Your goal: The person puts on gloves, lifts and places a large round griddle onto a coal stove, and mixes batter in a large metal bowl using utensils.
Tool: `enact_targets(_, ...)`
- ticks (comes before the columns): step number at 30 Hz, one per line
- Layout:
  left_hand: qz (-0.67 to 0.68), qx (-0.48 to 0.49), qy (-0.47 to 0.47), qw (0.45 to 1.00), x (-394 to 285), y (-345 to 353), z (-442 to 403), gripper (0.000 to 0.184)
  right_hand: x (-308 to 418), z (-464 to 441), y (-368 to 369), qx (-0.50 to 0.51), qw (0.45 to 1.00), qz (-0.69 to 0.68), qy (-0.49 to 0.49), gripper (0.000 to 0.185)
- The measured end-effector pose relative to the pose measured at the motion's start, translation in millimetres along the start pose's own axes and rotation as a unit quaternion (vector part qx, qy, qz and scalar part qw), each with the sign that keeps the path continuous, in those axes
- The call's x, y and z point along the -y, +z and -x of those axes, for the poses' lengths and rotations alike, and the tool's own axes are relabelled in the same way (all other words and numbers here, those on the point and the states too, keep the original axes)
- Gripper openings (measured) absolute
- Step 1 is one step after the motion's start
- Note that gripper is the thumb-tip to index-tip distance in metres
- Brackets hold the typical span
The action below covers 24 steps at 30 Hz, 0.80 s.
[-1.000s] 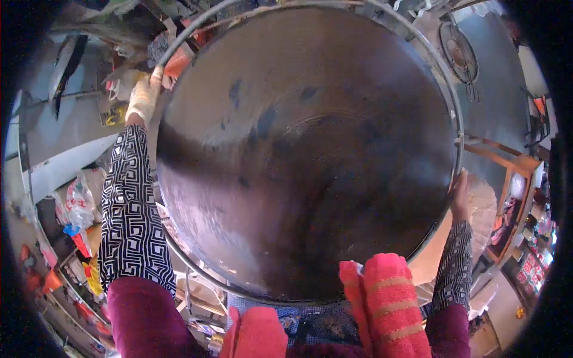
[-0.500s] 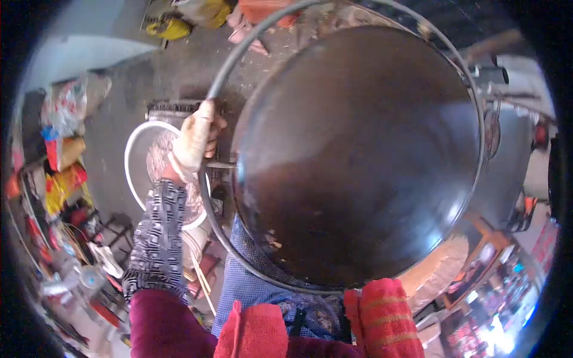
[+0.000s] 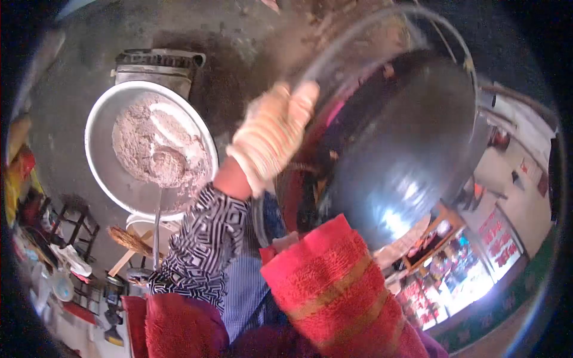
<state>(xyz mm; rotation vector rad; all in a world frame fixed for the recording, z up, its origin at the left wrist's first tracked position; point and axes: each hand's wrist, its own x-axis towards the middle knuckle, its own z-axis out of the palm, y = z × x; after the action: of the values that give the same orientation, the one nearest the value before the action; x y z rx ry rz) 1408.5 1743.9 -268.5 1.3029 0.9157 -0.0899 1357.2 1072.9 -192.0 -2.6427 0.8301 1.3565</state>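
- The left hand [image 3: 271,134], in a pale glove, is closed round the near left of the ring [image 3: 473,83] that encircles the large dark pan [image 3: 412,143]; the right hand is out of view, so what it holds cannot be told.
- A second ago both hands showed, one at each side of the ring, with the pan nearly filling the view; half a second ago the right hand had already gone from sight.
- Since then the left hand has come in toward the middle of the view, and the pan has swung right and tipped, so its face looks narrower.
- The pan is now right of centre, just beyond the red striped towel [image 3: 334,274].
- Its face is dark and smooth, with a bright bluish-white glare low down and a pinkish gleam along its left edge. The ring stands clear of the pan at the upper left.
- The pale-rimmed bowl [image 3: 108,170], partly covered by the hand and sleeve [image 3: 203,250] half a second ago, now shows almost whole to their left.
- Inside it lie a greyish-pink powder [image 3: 131,134] and a ladle [image 3: 157,224], its handle reaching out over the near rim.
- Motion blurs the ring and glove, so the exact finger placement is probably not readable.
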Motion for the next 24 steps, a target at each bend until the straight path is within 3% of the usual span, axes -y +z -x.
enact_targets(4,0.034,0.021,-0.049,0.998,-22.8,2.2,6.7,0.041,-73.3,-24.1,-20.6,-0.020,0.982,0.173,-0.070,0.034)
enact_targets(7,0.002,-0.028,-0.079,0.996,-38.3,12.5,17.2,0.046,-129.9,-80.0,-49.8,-0.077,0.891,0.392,-0.218,0.033)
enact_targets(8,-0.010,-0.037,-0.083,0.996,-38.3,13.3,17.5,0.049,-151.3,-100.7,-56.6,-0.100,0.885,0.401,-0.215,0.033)
enact_targets(10,-0.030,-0.055,-0.073,0.995,-44.9,21.6,23.3,0.049,-140.2,-129.5,-89.4,-0.186,0.922,0.323,-0.104,0.022)
enact_targets(11,-0.022,-0.103,-0.130,0.986,-58.3,35.7,29.1,0.046,-122.4,-132.1,-133.2,-0.129,0.965,0.140,-0.183,0.017)
enact_targets(13,-0.043,-0.091,-0.052,0.994,-57.5,41.4,28.9,0.038,-101.7,-168.9,-173.9,-0.236,0.952,0.010,-0.195,0.022)
enact_targets(14,-0.071,-0.089,-0.062,0.992,-50.2,26.2,17.0,0.037,-70.9,-176.1,-179.3,-0.323,0.935,-0.004,-0.144,0.027)
enact_targets(15,-0.107,-0.074,-0.005,0.992,-47.6,15.4,5.8,0.037,-39.3,-182.4,-184.7,-0.405,0.909,-0.028,-0.092,0.033)
enact_targets(16,-0.075,-0.061,0.005,0.995,-53.4,13.1,-5.9,0.037,7.3,-174.6,-209.8,-0.427,0.892,-0.125,-0.076,0.036)
enact_targets(18,-0.150,-0.041,0.047,0.987,-69.2,21.3,-35.7,0.038,-10.6,-246.1,-220.2,-0.333,0.927,-0.143,-0.093,0.040)
enact_targets(19,-0.198,-0.031,0.077,0.977,-83.1,22.5,-57.4,0.039,-10.5,-270.5,-225.1,-0.291,0.920,-0.233,-0.122,0.041)
enact_targets(22,-0.277,0.034,0.071,0.958,-122.1,23.3,-153.2,0.052,26.1,-310.6,-219.6,-0.113,0.843,-0.490,-0.192,0.047)
enact_targets(24,-0.280,0.045,0.058,0.957,-138.9,27.0,-210.9,0.059,73.2,-283.3,-228.1,0.056,0.751,-0.629,-0.193,0.052)
